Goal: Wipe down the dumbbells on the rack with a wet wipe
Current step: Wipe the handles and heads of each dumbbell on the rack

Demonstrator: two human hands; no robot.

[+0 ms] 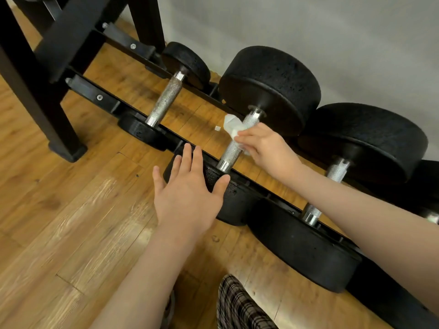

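Starting from the left, a black frame leg (35,96) is planted on the wooden floor (71,210), with the low rack rail (104,100) running diagonally off toward the lower right. Next along, a small dumbbell (166,96) is cradled across the rails, its knurled handle looking pretty rusty near the far end. Then the left hand (187,195) is laid flat, fingers straight and spread wide, nothing held, pressed against the near head of the middle dumbbell (268,89). A tiny white scrap (217,128) can be seen on the floor between the rails. On that middle dumbbell's handle, a crumpled white wet wipe (231,125) is wrapped around the upper part of the bar, held there by the right hand (266,148), whose grip is curled over the wipe and handle. Further right, a third dumbbell (370,143) is seated on the rack just beside the middle one, heads touching. A bit of plaid fabric (237,307) is visible at the bottom edge.
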